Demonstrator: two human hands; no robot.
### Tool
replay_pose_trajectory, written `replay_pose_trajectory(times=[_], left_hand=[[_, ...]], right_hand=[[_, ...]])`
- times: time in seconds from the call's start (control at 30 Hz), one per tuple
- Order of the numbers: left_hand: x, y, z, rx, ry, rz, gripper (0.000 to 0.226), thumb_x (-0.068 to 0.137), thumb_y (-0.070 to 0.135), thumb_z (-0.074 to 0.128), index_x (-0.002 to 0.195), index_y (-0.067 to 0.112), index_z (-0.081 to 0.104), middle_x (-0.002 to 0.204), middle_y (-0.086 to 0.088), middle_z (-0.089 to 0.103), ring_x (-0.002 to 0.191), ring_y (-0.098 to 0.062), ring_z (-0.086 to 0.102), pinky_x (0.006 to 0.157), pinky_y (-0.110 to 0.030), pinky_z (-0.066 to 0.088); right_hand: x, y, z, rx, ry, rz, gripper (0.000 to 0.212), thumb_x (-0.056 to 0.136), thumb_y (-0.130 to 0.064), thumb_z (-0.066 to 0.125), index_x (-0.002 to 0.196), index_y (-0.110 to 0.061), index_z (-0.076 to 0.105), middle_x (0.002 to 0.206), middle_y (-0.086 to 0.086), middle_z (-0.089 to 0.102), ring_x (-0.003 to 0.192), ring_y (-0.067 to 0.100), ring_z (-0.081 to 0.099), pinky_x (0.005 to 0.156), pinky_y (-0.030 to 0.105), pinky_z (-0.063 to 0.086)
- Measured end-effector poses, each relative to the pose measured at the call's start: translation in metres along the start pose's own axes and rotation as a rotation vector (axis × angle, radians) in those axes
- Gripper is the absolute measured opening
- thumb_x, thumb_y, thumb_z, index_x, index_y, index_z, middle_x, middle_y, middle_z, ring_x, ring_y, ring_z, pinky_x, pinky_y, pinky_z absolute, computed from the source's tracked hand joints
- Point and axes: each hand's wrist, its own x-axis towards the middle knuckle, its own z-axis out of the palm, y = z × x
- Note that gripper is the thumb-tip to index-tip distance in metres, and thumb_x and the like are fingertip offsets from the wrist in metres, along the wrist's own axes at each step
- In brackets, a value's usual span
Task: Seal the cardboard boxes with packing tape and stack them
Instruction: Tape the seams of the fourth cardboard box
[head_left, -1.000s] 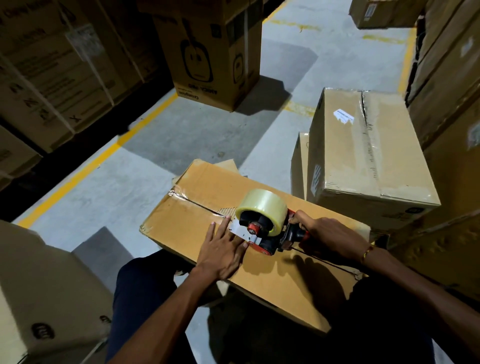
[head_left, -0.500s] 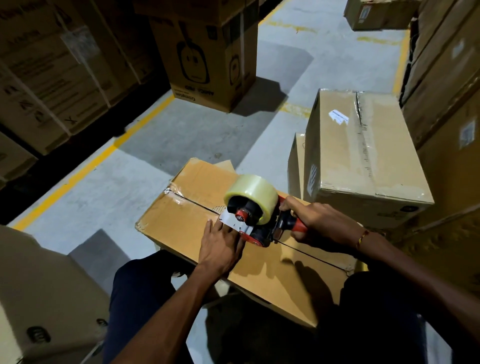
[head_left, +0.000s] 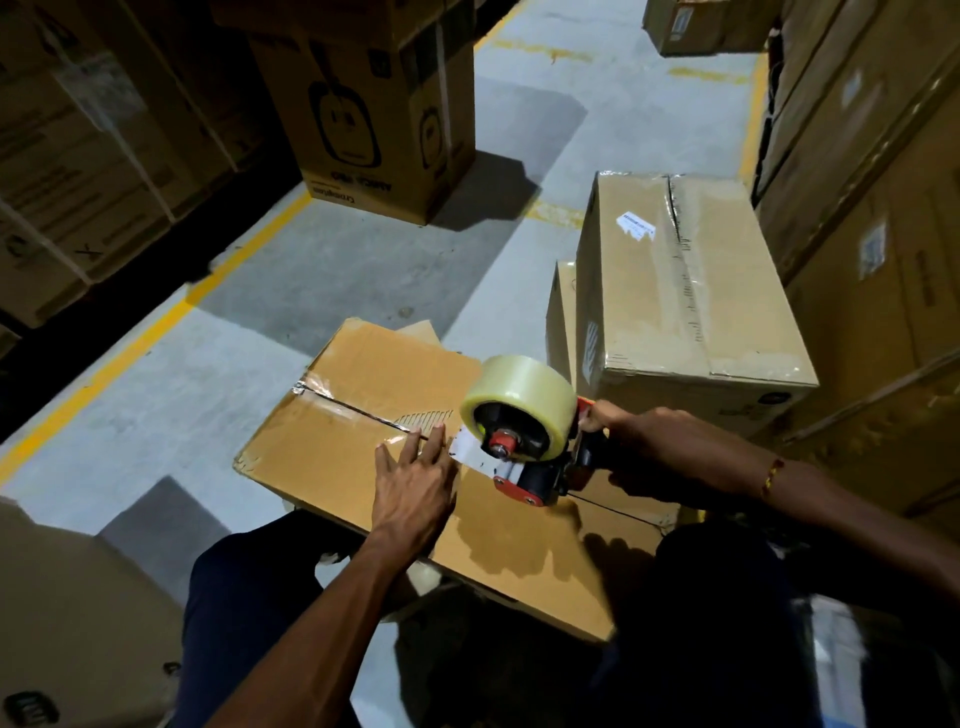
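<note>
Two hands at work on one cardboard box (head_left: 363, 467), centre of frame, lying across the person's knees: left hand (head_left: 413, 480) flat with fingers straight and spread, pressing the box top beside the taped centre seam; right hand (head_left: 660, 447) curled round the handle of a red tape dispenser (head_left: 530, 467), which rests on the seam and carries a roll of clear packing tape (head_left: 519, 397). One sealed cardboard box (head_left: 691, 291) with a white label, right of centre, stands on the grey concrete floor (head_left: 322, 270); one printed carton (head_left: 374, 119) stands at upper centre, beside a yellow floor line (head_left: 156, 332).
</note>
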Motion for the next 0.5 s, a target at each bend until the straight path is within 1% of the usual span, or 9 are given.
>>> replay_pose_trajectory(times=[0.03, 0.1, 0.13, 0.2, 0.27, 0.3, 0.37, 0.4, 0.5], left_hand=[[0.0, 0.001, 0.0, 0.006, -0.008, 0.002, 0.053, 0.106, 0.031, 0.035, 0.158, 0.028, 0.023, 0.169, 0.002, 0.01, 0.155, -0.028, 0.009, 0.115, -0.064, 0.019], [0.0, 0.002, -0.002, 0.011, -0.014, -0.001, 0.058, 0.107, 0.028, 0.033, 0.161, 0.027, 0.01, 0.169, 0.002, 0.007, 0.155, -0.028, 0.008, 0.115, -0.063, 0.018], [0.0, 0.002, -0.003, 0.009, -0.02, -0.001, 0.057, 0.108, 0.028, 0.031, 0.161, 0.027, 0.009, 0.17, 0.001, 0.007, 0.155, -0.028, 0.008, 0.116, -0.063, 0.017], [0.0, 0.003, -0.003, -0.003, -0.033, 0.0, 0.055, 0.109, 0.033, 0.026, 0.161, 0.027, 0.008, 0.17, 0.001, 0.005, 0.156, -0.029, 0.006, 0.117, -0.063, 0.015], [0.0, 0.003, -0.001, -0.023, -0.048, -0.004, 0.055, 0.109, 0.042, 0.014, 0.161, 0.028, 0.005, 0.17, 0.002, 0.001, 0.156, -0.028, 0.002, 0.118, -0.063, 0.011], [-0.001, 0.002, 0.001, -0.028, -0.055, -0.002, 0.058, 0.106, 0.047, 0.005, 0.161, 0.028, 0.003, 0.17, 0.002, -0.002, 0.156, -0.029, -0.001, 0.119, -0.063, 0.009], [-0.005, 0.002, 0.005, -0.024, -0.052, 0.011, 0.074, 0.094, 0.056, -0.013, 0.161, 0.027, -0.002, 0.17, 0.0, -0.008, 0.156, -0.03, -0.007, 0.121, -0.062, 0.004], [-0.007, 0.003, 0.007, -0.028, -0.043, 0.019, 0.08, 0.089, 0.059, -0.018, 0.161, 0.026, -0.004, 0.169, -0.001, -0.012, 0.155, -0.03, -0.011, 0.121, -0.061, 0.002], [-0.012, 0.008, 0.009, -0.071, -0.017, 0.024, 0.084, 0.087, 0.063, -0.02, 0.161, 0.026, -0.008, 0.166, -0.002, -0.024, 0.152, -0.03, -0.023, 0.122, -0.059, -0.005]], right_hand=[[-0.005, 0.003, 0.001, -0.027, -0.004, 0.01, 0.062, 0.096, -0.025, 0.068, 0.147, -0.041, 0.035, 0.103, -0.004, 0.067, 0.092, 0.018, 0.067, 0.085, 0.038, 0.055], [-0.01, 0.005, 0.004, -0.059, -0.004, 0.025, 0.059, 0.098, -0.029, 0.065, 0.147, -0.04, 0.033, 0.092, -0.01, 0.062, 0.088, 0.017, 0.064, 0.078, 0.031, 0.053], [-0.011, 0.006, 0.006, -0.064, 0.003, 0.026, 0.059, 0.098, -0.031, 0.064, 0.147, -0.039, 0.032, 0.09, -0.01, 0.061, 0.085, 0.016, 0.064, 0.076, 0.03, 0.052], [-0.009, 0.011, 0.013, -0.079, 0.018, 0.014, 0.06, 0.098, -0.032, 0.064, 0.148, -0.04, 0.03, 0.101, -0.006, 0.067, 0.088, 0.017, 0.065, 0.08, 0.033, 0.053], [-0.007, 0.014, 0.017, -0.093, 0.011, 0.018, 0.06, 0.099, -0.031, 0.063, 0.149, -0.038, 0.029, 0.109, -0.002, 0.069, 0.092, 0.019, 0.066, 0.084, 0.036, 0.054], [-0.006, 0.015, 0.018, -0.101, -0.004, 0.023, 0.059, 0.1, -0.03, 0.062, 0.149, -0.036, 0.029, 0.109, 0.0, 0.069, 0.093, 0.02, 0.066, 0.084, 0.038, 0.054], [-0.006, 0.016, 0.021, -0.119, -0.032, 0.025, 0.058, 0.102, -0.03, 0.06, 0.151, -0.036, 0.029, 0.108, 0.004, 0.067, 0.092, 0.022, 0.065, 0.082, 0.039, 0.053], [-0.005, 0.017, 0.023, -0.12, -0.039, 0.025, 0.058, 0.102, -0.03, 0.059, 0.151, -0.036, 0.029, 0.106, 0.005, 0.065, 0.091, 0.023, 0.064, 0.081, 0.039, 0.052], [-0.004, 0.019, 0.03, -0.121, -0.05, 0.03, 0.055, 0.103, -0.03, 0.056, 0.151, -0.036, 0.03, 0.102, 0.006, 0.063, 0.089, 0.024, 0.063, 0.078, 0.039, 0.051]])
